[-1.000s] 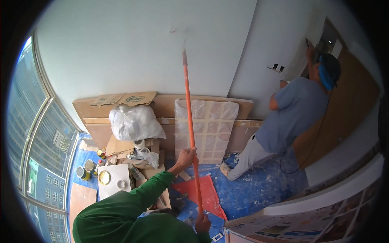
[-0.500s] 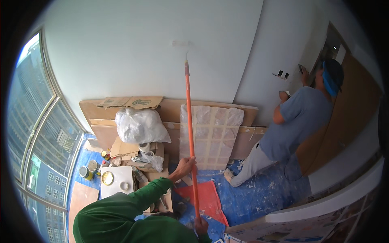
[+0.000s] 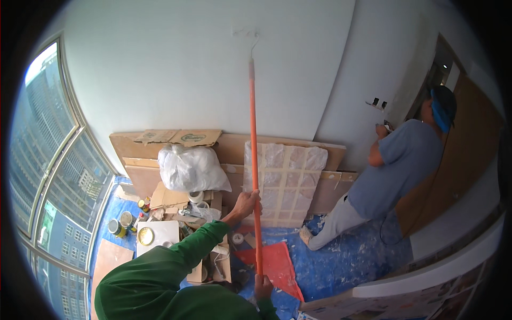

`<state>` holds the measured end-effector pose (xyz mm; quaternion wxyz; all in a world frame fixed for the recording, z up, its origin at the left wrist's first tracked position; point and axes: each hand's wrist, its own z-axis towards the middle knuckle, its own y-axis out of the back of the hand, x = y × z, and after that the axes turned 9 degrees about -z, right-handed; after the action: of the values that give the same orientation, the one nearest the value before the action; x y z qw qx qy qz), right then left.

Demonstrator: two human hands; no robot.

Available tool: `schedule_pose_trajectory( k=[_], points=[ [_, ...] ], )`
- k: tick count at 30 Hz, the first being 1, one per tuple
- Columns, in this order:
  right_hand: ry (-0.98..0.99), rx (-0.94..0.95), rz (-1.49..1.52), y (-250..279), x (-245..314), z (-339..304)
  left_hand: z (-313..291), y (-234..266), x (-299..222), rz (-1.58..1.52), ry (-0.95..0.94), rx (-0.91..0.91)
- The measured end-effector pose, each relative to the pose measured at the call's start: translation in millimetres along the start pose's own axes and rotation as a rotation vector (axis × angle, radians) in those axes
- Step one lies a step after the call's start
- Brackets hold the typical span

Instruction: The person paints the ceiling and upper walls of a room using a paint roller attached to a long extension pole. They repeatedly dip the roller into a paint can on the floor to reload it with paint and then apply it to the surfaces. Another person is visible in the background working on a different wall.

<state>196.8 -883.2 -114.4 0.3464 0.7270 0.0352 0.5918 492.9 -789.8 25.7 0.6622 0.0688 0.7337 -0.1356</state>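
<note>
Both my hands grip a long orange extension pole (image 3: 253,138) that stands nearly upright before me. My left hand (image 3: 247,205) is wrapped round its middle, the green-sleeved arm reaching in from the lower left. Lower down, my right hand (image 3: 263,287) closes round the pole's bottom end. At the top, a bent wire frame carries a pale paint roller (image 3: 244,32) against the white wall (image 3: 160,69); the roller barely stands out from it.
Boards (image 3: 125,144), a stuffed white plastic bag (image 3: 192,168) and a plastic-wrapped panel (image 3: 285,184) lean along the wall. Paint cans (image 3: 116,228) and cardboard clutter the left. A co-worker (image 3: 400,165) stands at right on the blue floor sheet (image 3: 346,261), near a red sheet (image 3: 277,266). Windows line the left.
The roller and pole have moved up the wall, with my left hand rising slightly. The co-worker's raised hand has come down from the wall. The view has shifted a little.
</note>
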Motion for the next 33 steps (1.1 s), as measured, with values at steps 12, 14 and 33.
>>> schedule_pose_trajectory(
  k=[12, 14, 33],
  points=[
    [0.008, -0.034, 0.045, 11, 46, 19, 25, -4, -66, -0.065, -0.095, -0.053],
    [-0.015, -0.039, 0.001, 14, 37, 11, 39, -4, -70, -0.075, -0.137, -0.106],
    [-0.197, 0.074, -0.182, 14, -83, -104, 38, 9, 87, 0.052, 0.14, -0.221]
  ],
)
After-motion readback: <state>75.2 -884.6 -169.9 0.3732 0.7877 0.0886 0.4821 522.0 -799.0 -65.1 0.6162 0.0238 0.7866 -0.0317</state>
